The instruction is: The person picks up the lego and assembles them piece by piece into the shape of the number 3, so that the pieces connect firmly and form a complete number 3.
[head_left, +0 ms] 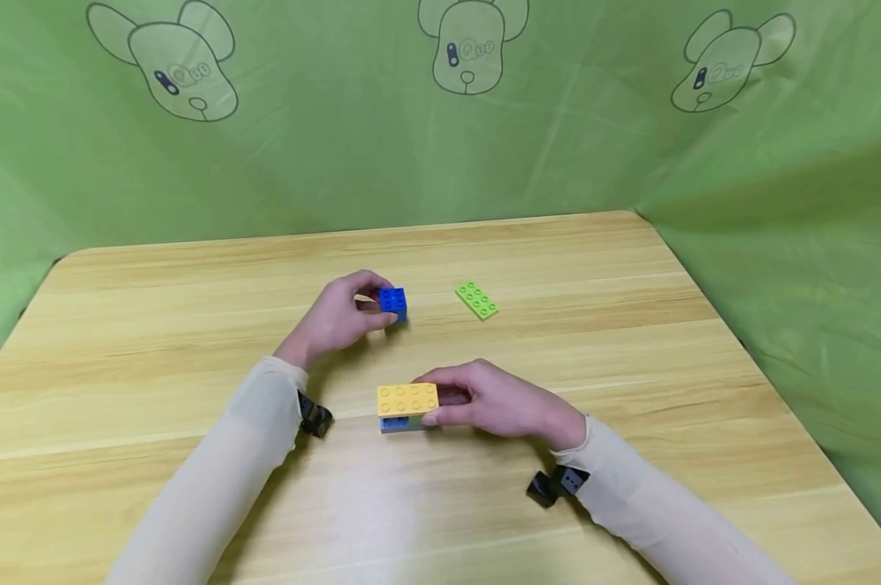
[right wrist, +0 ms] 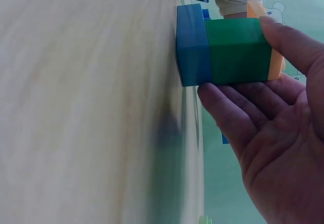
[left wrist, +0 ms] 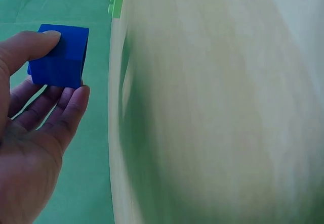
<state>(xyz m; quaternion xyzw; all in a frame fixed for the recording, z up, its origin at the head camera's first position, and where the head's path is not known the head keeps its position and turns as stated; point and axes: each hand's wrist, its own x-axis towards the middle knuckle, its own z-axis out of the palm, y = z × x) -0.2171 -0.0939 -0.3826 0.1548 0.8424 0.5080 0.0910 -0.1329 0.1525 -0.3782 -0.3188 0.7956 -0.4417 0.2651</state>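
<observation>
My left hand [head_left: 338, 315] pinches a small dark blue toy building block [head_left: 392, 301] with studs on top. In the left wrist view, the thumb lies across one face of this block [left wrist: 63, 57] and fingertips support it from the opposite side. My right hand [head_left: 502, 400] grips a stack of blocks by its right end. The stack has a yellow studded plate [head_left: 407, 399] on top, a green block [right wrist: 238, 49] in between and a blue block [right wrist: 192, 47] at the bottom. Under the yellow plate's left part is an open gap. The two hands' blocks are apart.
A light green studded plate [head_left: 477, 300] lies on the wooden table [head_left: 594, 349], right of the dark blue block. Green cloth [head_left: 323, 162] with printed animal heads hangs behind and beside the table. Black wrist cameras [head_left: 314, 416] are strapped to both sleeves.
</observation>
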